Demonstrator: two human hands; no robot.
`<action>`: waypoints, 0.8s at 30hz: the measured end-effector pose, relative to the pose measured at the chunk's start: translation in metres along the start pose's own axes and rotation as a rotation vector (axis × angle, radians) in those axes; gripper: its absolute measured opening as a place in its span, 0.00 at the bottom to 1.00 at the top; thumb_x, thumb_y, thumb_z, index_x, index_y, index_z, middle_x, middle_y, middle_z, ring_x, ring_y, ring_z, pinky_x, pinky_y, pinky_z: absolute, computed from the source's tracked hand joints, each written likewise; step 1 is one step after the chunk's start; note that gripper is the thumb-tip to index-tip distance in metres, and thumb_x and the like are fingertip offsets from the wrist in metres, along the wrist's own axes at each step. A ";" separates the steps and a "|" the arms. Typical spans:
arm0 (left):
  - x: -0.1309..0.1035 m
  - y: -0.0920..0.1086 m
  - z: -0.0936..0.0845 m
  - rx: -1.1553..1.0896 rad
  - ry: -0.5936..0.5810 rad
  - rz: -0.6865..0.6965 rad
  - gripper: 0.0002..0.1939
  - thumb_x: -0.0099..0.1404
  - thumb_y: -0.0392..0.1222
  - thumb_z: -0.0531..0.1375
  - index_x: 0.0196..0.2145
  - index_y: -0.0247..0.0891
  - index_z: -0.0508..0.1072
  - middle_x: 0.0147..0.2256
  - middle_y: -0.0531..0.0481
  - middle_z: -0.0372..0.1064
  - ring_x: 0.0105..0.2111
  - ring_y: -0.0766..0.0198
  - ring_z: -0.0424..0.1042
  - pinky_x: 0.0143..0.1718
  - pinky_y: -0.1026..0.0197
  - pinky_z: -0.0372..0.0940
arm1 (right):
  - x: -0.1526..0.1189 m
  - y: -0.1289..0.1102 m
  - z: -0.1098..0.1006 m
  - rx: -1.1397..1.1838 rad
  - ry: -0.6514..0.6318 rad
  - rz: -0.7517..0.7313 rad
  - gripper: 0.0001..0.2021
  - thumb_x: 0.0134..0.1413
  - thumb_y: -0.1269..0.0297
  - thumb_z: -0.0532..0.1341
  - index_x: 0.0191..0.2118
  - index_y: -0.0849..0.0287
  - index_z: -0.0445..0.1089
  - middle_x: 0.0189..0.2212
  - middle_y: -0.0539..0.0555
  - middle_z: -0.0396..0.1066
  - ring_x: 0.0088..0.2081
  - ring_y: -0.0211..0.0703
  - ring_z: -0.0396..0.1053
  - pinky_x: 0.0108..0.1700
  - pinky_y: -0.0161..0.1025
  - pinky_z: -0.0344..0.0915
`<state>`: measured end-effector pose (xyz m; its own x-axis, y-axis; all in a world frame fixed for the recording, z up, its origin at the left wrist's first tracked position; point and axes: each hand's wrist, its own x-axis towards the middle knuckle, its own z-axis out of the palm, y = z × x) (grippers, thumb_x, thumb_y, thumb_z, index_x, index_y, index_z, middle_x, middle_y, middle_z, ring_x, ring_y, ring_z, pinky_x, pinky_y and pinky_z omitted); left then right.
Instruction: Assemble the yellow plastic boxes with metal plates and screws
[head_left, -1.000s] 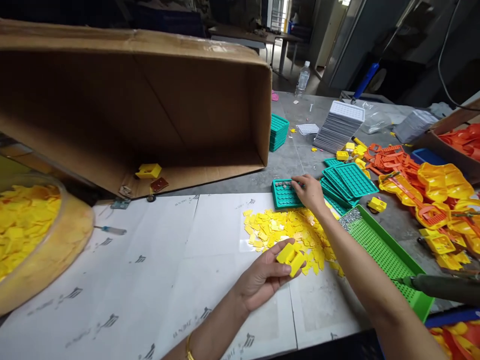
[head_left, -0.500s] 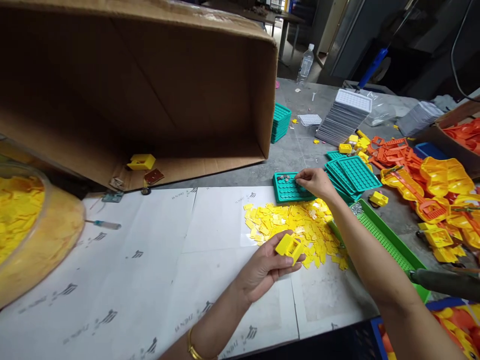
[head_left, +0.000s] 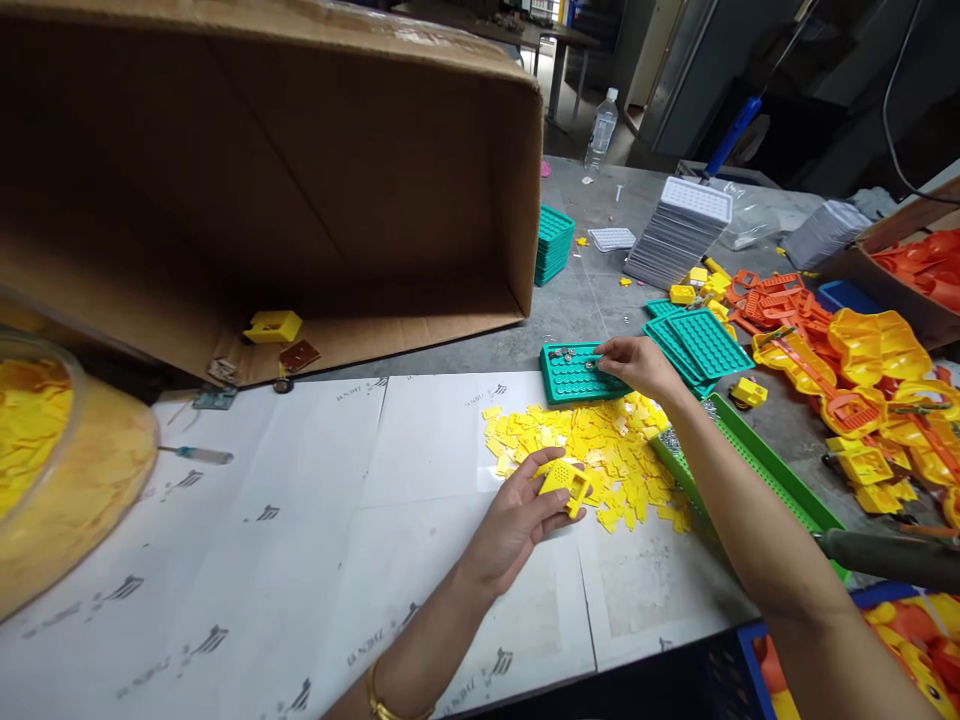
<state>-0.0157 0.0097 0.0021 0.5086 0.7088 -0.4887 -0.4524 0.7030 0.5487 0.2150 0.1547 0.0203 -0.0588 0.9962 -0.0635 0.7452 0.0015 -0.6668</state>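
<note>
My left hand (head_left: 517,515) grips a small yellow plastic housing (head_left: 564,484) between thumb and fingers, above the white table cover. A dotted pattern of holes and an open square recess show on the housing. My right hand (head_left: 637,365) reaches over the right end of a teal tray (head_left: 570,385) with rows of round bumps. Its thumb and fingers are pinched together; what they hold, if anything, I cannot make out. A tiny shiny part (head_left: 590,365) lies by the fingertips, and several small metal parts (head_left: 561,352) sit at the tray's left end.
Loose flat yellow pieces (head_left: 570,435) are heaped before the tray. A long green tray (head_left: 772,470) lies under my right forearm. A large cardboard box (head_left: 375,340) stands at the left back. A screwdriver (head_left: 202,455) lies near a yellow tub (head_left: 97,500). Orange parts (head_left: 787,310) pile up right.
My left hand has turned the yellow housing, so its dotted face now shows. My right hand stays at the tray, its fingertips slightly shifted, and the small shiny part by them is now visible.
</note>
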 end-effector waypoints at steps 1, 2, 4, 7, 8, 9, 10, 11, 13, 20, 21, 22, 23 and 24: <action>0.000 0.000 0.000 0.005 -0.002 -0.012 0.22 0.59 0.32 0.63 0.50 0.40 0.65 0.47 0.46 0.68 0.47 0.57 0.72 0.46 0.57 0.71 | 0.002 0.000 0.000 0.009 -0.019 0.004 0.12 0.48 0.65 0.62 0.39 0.65 0.76 0.27 0.53 0.75 0.27 0.37 0.68 0.29 0.33 0.63; 0.000 -0.001 0.000 0.011 -0.005 -0.025 0.22 0.58 0.32 0.63 0.50 0.40 0.64 0.46 0.46 0.68 0.47 0.57 0.72 0.46 0.57 0.71 | 0.005 0.001 0.001 0.013 -0.039 0.006 0.13 0.47 0.65 0.63 0.39 0.66 0.76 0.27 0.53 0.75 0.26 0.37 0.68 0.29 0.33 0.63; 0.001 -0.001 0.000 0.022 0.000 -0.042 0.23 0.58 0.32 0.63 0.50 0.40 0.64 0.44 0.46 0.68 0.45 0.58 0.73 0.45 0.58 0.71 | 0.008 -0.001 0.001 0.010 -0.077 0.007 0.12 0.46 0.67 0.63 0.38 0.66 0.77 0.26 0.53 0.76 0.25 0.36 0.67 0.29 0.32 0.63; 0.001 0.000 0.000 0.026 0.012 -0.050 0.23 0.57 0.32 0.63 0.50 0.40 0.65 0.43 0.46 0.68 0.45 0.59 0.72 0.45 0.57 0.71 | 0.011 -0.006 0.000 -0.003 -0.125 -0.001 0.14 0.46 0.69 0.63 0.40 0.66 0.77 0.25 0.52 0.76 0.24 0.36 0.67 0.28 0.32 0.63; 0.001 0.000 0.000 0.026 0.016 -0.053 0.23 0.57 0.32 0.63 0.50 0.40 0.65 0.43 0.47 0.68 0.45 0.59 0.72 0.45 0.57 0.71 | 0.011 -0.008 0.000 -0.009 -0.136 -0.002 0.14 0.46 0.69 0.63 0.41 0.65 0.77 0.25 0.52 0.76 0.24 0.36 0.67 0.28 0.32 0.63; 0.001 0.000 0.000 0.026 0.019 -0.056 0.23 0.57 0.32 0.63 0.50 0.40 0.66 0.43 0.47 0.68 0.45 0.59 0.72 0.45 0.57 0.71 | 0.012 -0.009 0.000 -0.017 -0.141 -0.001 0.14 0.46 0.70 0.63 0.41 0.65 0.77 0.26 0.52 0.76 0.25 0.36 0.68 0.29 0.32 0.63; 0.001 0.000 -0.001 0.027 0.020 -0.060 0.23 0.57 0.32 0.63 0.50 0.40 0.66 0.43 0.47 0.68 0.45 0.59 0.72 0.45 0.57 0.71 | 0.012 -0.010 0.000 -0.026 -0.141 0.001 0.14 0.46 0.71 0.63 0.41 0.65 0.77 0.27 0.53 0.77 0.26 0.37 0.69 0.29 0.32 0.64; 0.001 0.001 -0.001 0.029 0.021 -0.062 0.23 0.57 0.32 0.63 0.50 0.40 0.66 0.43 0.47 0.68 0.45 0.59 0.72 0.45 0.57 0.71 | 0.012 -0.011 0.001 -0.036 -0.136 0.003 0.13 0.46 0.71 0.63 0.40 0.64 0.78 0.28 0.54 0.77 0.27 0.38 0.69 0.31 0.33 0.64; 0.001 0.001 -0.001 0.034 0.026 -0.061 0.23 0.57 0.32 0.63 0.50 0.40 0.66 0.44 0.47 0.67 0.44 0.60 0.72 0.45 0.57 0.71 | 0.013 -0.011 0.002 -0.056 -0.121 0.006 0.11 0.45 0.72 0.64 0.37 0.64 0.78 0.29 0.55 0.78 0.29 0.39 0.71 0.32 0.34 0.64; 0.002 0.003 0.000 0.022 0.060 -0.054 0.23 0.58 0.31 0.62 0.51 0.40 0.65 0.47 0.45 0.67 0.45 0.60 0.72 0.43 0.59 0.71 | 0.008 -0.013 0.001 -0.029 -0.146 -0.003 0.12 0.46 0.71 0.62 0.39 0.66 0.77 0.25 0.53 0.75 0.25 0.36 0.67 0.27 0.31 0.61; 0.003 0.003 0.000 0.023 0.069 -0.052 0.23 0.58 0.32 0.62 0.51 0.40 0.65 0.47 0.45 0.66 0.45 0.60 0.71 0.43 0.59 0.71 | 0.007 -0.015 0.002 -0.016 -0.165 -0.009 0.14 0.47 0.70 0.62 0.41 0.67 0.76 0.25 0.52 0.74 0.25 0.35 0.66 0.27 0.31 0.61; 0.003 0.002 0.000 0.026 0.077 -0.053 0.23 0.58 0.32 0.62 0.51 0.40 0.65 0.47 0.45 0.66 0.45 0.60 0.71 0.43 0.59 0.71 | 0.006 -0.017 0.003 -0.007 -0.183 -0.014 0.15 0.47 0.70 0.62 0.42 0.67 0.76 0.24 0.52 0.74 0.24 0.34 0.65 0.27 0.31 0.61; 0.003 0.002 0.000 0.031 0.081 -0.054 0.23 0.58 0.32 0.62 0.51 0.40 0.65 0.47 0.45 0.66 0.45 0.59 0.71 0.43 0.58 0.71 | 0.005 -0.020 0.003 -0.003 -0.199 -0.018 0.16 0.47 0.70 0.62 0.43 0.68 0.75 0.23 0.51 0.73 0.24 0.33 0.65 0.26 0.30 0.61; 0.003 0.002 0.000 0.036 0.081 -0.057 0.23 0.57 0.32 0.62 0.51 0.40 0.65 0.47 0.45 0.66 0.45 0.59 0.71 0.44 0.58 0.71 | 0.005 -0.022 0.004 -0.004 -0.209 -0.021 0.16 0.47 0.69 0.62 0.43 0.68 0.76 0.23 0.51 0.73 0.23 0.33 0.64 0.26 0.30 0.60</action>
<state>-0.0152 0.0133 0.0018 0.4714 0.6713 -0.5719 -0.3975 0.7406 0.5417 0.1957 0.1589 0.0312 -0.2107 0.9563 -0.2028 0.7450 0.0228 -0.6667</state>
